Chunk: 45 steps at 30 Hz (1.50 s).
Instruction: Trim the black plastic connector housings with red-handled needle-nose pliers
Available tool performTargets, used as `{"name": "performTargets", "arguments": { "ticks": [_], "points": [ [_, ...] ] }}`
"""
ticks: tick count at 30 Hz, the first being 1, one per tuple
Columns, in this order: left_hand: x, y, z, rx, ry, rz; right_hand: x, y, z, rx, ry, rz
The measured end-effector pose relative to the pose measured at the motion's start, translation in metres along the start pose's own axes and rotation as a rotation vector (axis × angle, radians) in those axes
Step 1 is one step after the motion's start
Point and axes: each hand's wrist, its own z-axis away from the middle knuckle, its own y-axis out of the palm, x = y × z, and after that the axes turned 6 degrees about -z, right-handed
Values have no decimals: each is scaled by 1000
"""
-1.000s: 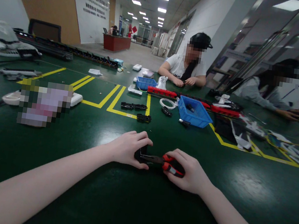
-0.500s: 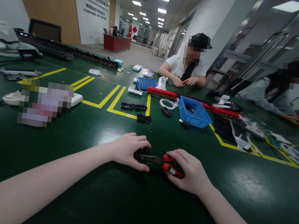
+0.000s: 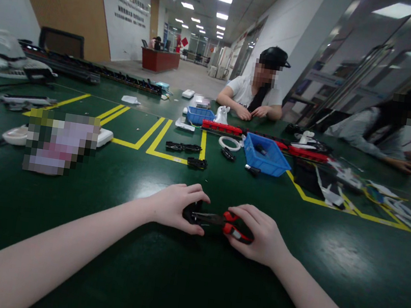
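Observation:
My left hand (image 3: 178, 207) curls its fingers and thumb around a small black part (image 3: 189, 212), which is mostly hidden by the hand. My right hand (image 3: 261, 234) is closed round the red and black handles of a pair of pliers (image 3: 229, 224). Their long jaws point left and reach the black part between my left thumb and fingers. Thin metal pins or wires seem to show at the jaw tips, too small to make out. Both hands are low over the green table (image 3: 155, 280).
Ahead lie several black parts (image 3: 183, 147), a white cable coil (image 3: 229, 144) and a blue bin (image 3: 267, 155). Behind it runs a red strip (image 3: 222, 128) beside a smaller blue bin (image 3: 200, 115). A pixelated object (image 3: 63, 145) is at left. A person (image 3: 254, 97) sits across the table.
My hands and the pliers stay almost where they were. More of a thin metal pin or wire shows beside the plier jaws.

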Motion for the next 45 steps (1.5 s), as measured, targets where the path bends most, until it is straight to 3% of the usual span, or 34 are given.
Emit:
{"name": "performTargets", "arguments": {
  "ticks": [20, 45],
  "points": [
    [-1, -5, 0, 26, -49, 75, 4, -1, -3, -9, -7, 87],
    [0, 1, 2, -41, -1, 6, 5, -4, -6, 27, -12, 63]
  ]
}}
